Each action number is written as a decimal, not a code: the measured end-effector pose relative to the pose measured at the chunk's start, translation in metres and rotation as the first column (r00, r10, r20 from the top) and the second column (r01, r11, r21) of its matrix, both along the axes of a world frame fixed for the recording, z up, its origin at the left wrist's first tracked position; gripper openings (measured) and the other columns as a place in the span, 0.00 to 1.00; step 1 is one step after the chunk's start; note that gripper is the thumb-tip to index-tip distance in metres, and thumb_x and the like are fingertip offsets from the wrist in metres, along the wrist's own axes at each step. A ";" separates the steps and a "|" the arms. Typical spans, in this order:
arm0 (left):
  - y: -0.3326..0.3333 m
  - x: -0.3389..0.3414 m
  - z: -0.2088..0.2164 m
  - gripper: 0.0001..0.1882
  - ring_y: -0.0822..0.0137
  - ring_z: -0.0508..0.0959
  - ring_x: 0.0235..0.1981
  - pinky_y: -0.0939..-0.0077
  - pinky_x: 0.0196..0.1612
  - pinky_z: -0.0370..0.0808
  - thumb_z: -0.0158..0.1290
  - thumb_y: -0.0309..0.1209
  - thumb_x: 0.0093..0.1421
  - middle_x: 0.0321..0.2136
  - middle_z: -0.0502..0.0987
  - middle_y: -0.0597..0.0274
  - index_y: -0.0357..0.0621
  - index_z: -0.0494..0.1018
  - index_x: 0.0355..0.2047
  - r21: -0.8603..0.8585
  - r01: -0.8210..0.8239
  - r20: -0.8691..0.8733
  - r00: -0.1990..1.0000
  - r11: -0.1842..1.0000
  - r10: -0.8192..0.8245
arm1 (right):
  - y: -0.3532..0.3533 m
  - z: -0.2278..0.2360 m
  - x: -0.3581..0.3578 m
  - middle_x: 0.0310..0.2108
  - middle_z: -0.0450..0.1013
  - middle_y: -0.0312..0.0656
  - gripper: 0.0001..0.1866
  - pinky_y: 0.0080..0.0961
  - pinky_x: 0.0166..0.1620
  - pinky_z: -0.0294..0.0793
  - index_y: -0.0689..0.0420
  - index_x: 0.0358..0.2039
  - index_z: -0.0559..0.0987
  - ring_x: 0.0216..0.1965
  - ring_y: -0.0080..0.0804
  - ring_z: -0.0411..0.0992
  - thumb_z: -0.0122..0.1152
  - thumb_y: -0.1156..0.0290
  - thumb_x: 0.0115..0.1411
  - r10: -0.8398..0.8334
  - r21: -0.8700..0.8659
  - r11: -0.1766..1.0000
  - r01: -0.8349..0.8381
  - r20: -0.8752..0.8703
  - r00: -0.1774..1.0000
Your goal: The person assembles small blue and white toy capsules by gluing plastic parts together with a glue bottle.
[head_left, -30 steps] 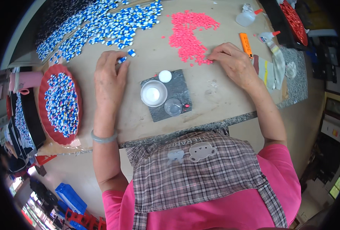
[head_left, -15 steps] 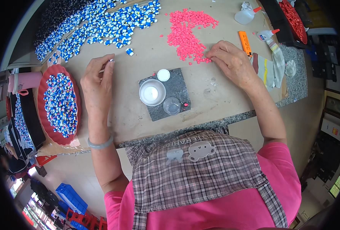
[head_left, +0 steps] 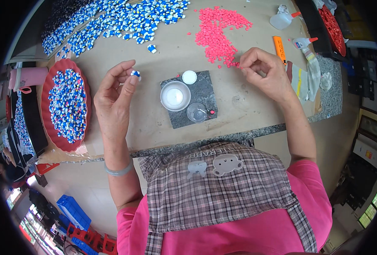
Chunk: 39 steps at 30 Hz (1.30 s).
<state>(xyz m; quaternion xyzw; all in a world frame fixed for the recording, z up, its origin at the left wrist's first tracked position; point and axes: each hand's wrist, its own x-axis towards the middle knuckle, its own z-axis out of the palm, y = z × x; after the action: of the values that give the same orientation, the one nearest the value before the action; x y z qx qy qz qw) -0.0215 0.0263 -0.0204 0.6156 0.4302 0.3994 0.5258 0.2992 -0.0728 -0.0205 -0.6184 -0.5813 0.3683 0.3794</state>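
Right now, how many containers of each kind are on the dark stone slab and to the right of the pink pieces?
White bowl: 1
Small clear cup: 1
White round lid: 1
Glue bottles with orange tips: 2
Total: 5
The first three stand on the dark slab.
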 end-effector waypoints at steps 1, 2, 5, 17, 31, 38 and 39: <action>-0.002 0.000 0.002 0.14 0.78 0.74 0.37 0.84 0.41 0.73 0.56 0.22 0.63 0.38 0.76 0.65 0.35 0.75 0.49 -0.002 -0.006 -0.003 1.000 1.000 0.006 | -0.001 0.001 -0.004 0.32 0.73 0.35 0.03 0.15 0.36 0.74 0.62 0.29 0.73 0.32 0.15 0.70 0.57 0.83 0.55 0.005 -0.003 1.000 -0.005 -0.142 0.990; -0.004 0.001 0.002 0.14 0.78 0.74 0.36 0.84 0.40 0.73 0.56 0.22 0.63 0.38 0.76 0.65 0.35 0.76 0.49 -0.031 0.013 0.028 1.000 0.999 -0.012 | -0.001 0.002 -0.007 0.32 0.73 0.35 0.03 0.15 0.36 0.74 0.62 0.29 0.73 0.32 0.15 0.70 0.57 0.83 0.55 0.008 -0.007 1.000 -0.009 -0.143 0.990; -0.009 0.007 0.007 0.13 0.78 0.74 0.35 0.85 0.38 0.73 0.55 0.22 0.63 0.38 0.76 0.65 0.35 0.77 0.49 -0.073 0.039 0.066 0.997 0.997 -0.034 | -0.002 0.005 -0.020 0.32 0.72 0.32 0.04 0.14 0.37 0.73 0.61 0.30 0.74 0.32 0.13 0.68 0.57 0.84 0.55 0.035 -0.068 0.996 -0.059 -0.303 0.952; -0.016 0.010 0.012 0.11 0.77 0.76 0.34 0.84 0.38 0.74 0.54 0.21 0.64 0.37 0.76 0.64 0.34 0.78 0.46 -0.106 0.115 0.126 0.987 0.988 -0.101 | 0.002 -0.002 -0.040 0.34 0.70 0.42 0.06 0.18 0.30 0.73 0.60 0.31 0.72 0.28 0.20 0.69 0.56 0.85 0.56 0.126 -0.041 0.981 -0.189 -0.606 0.786; -0.018 0.012 0.015 0.11 0.77 0.76 0.33 0.84 0.37 0.74 0.54 0.21 0.64 0.36 0.75 0.64 0.34 0.78 0.46 -0.108 0.144 0.130 0.983 0.984 -0.130 | 0.002 0.007 -0.045 0.33 0.71 0.41 0.05 0.16 0.30 0.72 0.60 0.33 0.73 0.28 0.19 0.68 0.56 0.84 0.57 0.115 -0.136 0.963 -0.233 -0.575 0.810; -0.019 0.013 0.015 0.11 0.77 0.75 0.33 0.85 0.37 0.74 0.54 0.21 0.63 0.37 0.75 0.63 0.34 0.78 0.46 -0.094 0.169 0.139 0.978 0.981 -0.156 | 0.004 0.009 -0.048 0.33 0.71 0.41 0.06 0.16 0.29 0.71 0.60 0.33 0.73 0.27 0.19 0.68 0.55 0.85 0.57 0.119 -0.123 0.964 -0.236 -0.593 0.796; -0.019 0.012 0.015 0.11 0.77 0.75 0.32 0.85 0.37 0.74 0.54 0.21 0.63 0.37 0.75 0.63 0.34 0.78 0.46 -0.087 0.174 0.140 0.977 0.981 -0.161 | 0.004 0.009 -0.048 0.33 0.71 0.41 0.06 0.16 0.29 0.71 0.60 0.33 0.73 0.27 0.19 0.68 0.55 0.85 0.57 0.119 -0.124 0.964 -0.236 -0.593 0.796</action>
<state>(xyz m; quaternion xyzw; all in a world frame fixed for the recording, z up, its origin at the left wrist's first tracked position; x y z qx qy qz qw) -0.0092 0.0070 -0.0056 0.5950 0.3601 0.3717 0.6149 0.2513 -0.0685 -0.0113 -0.4523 -0.4551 0.6276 0.4409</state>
